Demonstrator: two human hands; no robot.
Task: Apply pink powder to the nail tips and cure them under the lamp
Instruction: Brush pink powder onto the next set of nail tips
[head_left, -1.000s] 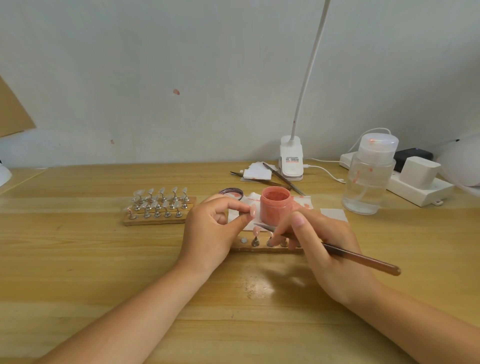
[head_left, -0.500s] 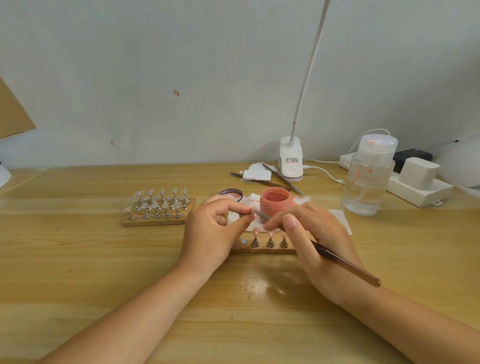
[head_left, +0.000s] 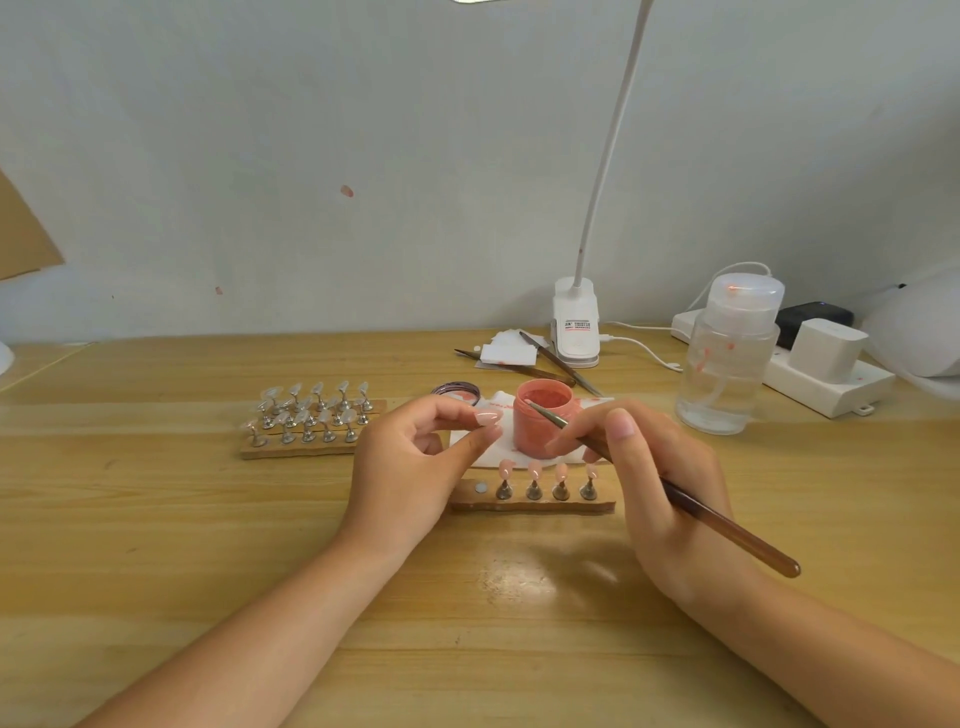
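Powder jar (head_left: 543, 425) centre of table (head_left: 156, 545), on a paper sheet (head_left: 470, 447). Near side of jar: small nail stand (head_left: 530, 504) carrying four tips. Larger nail stand (head_left: 311, 421) left. Jar lid (head_left: 456, 389) far-left of jar. Clip lamp (head_left: 575, 332) far behind, pump bottle (head_left: 727, 358) right, power strip (head_left: 826, 379) beyond it.
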